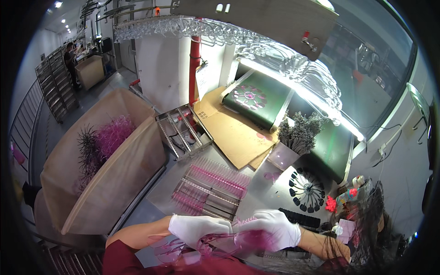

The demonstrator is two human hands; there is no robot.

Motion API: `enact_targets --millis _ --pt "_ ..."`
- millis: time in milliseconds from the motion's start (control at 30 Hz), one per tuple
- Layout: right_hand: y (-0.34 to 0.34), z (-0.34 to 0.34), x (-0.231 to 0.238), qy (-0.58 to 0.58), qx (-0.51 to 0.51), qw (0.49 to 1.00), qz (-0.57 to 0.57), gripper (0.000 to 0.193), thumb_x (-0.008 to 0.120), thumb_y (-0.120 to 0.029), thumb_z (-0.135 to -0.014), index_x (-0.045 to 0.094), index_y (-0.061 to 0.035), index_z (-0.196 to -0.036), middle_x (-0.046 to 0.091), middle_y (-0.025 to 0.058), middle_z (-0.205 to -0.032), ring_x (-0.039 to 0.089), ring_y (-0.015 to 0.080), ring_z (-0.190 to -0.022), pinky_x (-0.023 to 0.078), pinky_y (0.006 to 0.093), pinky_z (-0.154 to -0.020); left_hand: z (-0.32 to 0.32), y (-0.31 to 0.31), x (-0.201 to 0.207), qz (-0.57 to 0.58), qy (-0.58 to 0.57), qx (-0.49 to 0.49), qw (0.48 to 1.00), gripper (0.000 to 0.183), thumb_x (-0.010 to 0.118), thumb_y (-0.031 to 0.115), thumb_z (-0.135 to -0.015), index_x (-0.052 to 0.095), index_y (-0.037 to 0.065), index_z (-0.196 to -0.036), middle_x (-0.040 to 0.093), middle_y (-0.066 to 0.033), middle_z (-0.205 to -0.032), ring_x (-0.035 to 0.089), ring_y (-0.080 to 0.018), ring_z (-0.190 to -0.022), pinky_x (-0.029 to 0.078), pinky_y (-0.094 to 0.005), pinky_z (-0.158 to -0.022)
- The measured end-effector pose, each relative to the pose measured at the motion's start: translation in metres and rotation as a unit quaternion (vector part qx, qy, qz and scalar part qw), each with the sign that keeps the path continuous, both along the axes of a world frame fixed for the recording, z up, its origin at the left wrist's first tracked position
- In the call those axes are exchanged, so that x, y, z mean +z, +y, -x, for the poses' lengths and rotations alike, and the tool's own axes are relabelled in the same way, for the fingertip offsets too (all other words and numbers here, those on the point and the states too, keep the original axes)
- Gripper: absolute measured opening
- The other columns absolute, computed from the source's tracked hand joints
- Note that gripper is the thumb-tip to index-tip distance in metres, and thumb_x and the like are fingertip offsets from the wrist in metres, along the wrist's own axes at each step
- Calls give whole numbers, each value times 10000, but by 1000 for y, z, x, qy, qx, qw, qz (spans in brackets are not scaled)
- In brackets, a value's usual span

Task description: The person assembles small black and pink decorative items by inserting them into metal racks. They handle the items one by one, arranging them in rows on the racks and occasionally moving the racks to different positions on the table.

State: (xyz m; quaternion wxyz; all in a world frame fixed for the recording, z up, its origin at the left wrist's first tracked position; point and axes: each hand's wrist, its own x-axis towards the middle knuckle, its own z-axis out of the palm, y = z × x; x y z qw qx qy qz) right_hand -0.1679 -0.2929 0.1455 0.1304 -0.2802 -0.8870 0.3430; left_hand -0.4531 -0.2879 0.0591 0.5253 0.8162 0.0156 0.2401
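Rack point(211, 190) on counter point(263, 195) part-filled with pink pieces point(220, 176), section left bare; near front edge, pink plastic point(252, 240) clasped by curled fingers, left hand point(199, 229) and right hand point(270, 228).

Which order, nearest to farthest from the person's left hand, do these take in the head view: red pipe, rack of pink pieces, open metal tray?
From the left hand:
1. Rack of pink pieces: just ahead.
2. Open metal tray: farther ahead, slightly left.
3. Red pipe: farthest, upright beyond the tray.
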Motion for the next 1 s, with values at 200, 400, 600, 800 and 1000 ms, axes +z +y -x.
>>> enact_targets --millis 200,400,600,800,1000 --pt "18 -29 -23 262 -152 929 213 365 843 -185 -900 708 -25 -1199 740 102 -1168 710 181 -1014 589 357 -882 26 -1 -15 -82 213 145 963 421 835 117 -691 596 51 -1031 596 -131 -1005 613 -374 -937 518 -467 -783" --pt "1 54 37 -143 170 970 -97 317 784 -144 -775 651 -54 -1049 738 134 -1069 738 360 -1003 614 451 -838 14 8 -12 28 303 90 948 454 782 100 -700 621 4 -1113 637 -174 -1084 657 -379 -1017 526 -447 -894" --pt "-7 85 12 -220 247 943 -44 221 702 -121 -818 620 -40 -1007 702 128 -906 713 373 -856 588 449 -753 15 -4 -25 141 299 5 944 525 739 27 -662 654 27 -1180 662 -115 -1070 653 -291 -970 516 -397 -836" --pt "-3 54 25 -72 187 960 -194 239 732 -154 -858 674 -22 -1049 717 83 -866 718 278 -799 595 424 -696 -8 3 2 320 239 -212 892 654 760 10 -679 601 -14 -1312 661 -126 -1171 626 -290 -1076 513 -429 -912" --pt "-48 46 -93 391 -223 777 439 298 796 -214 -940 675 -17 -1129 707 130 -1092 697 261 -1048 550 412 -958 12 39 8 -307 -320 682 581 372 726 -9 -818 491 120 -1075 605 -121 -1068 657 -271 -951 578 -398 -827"
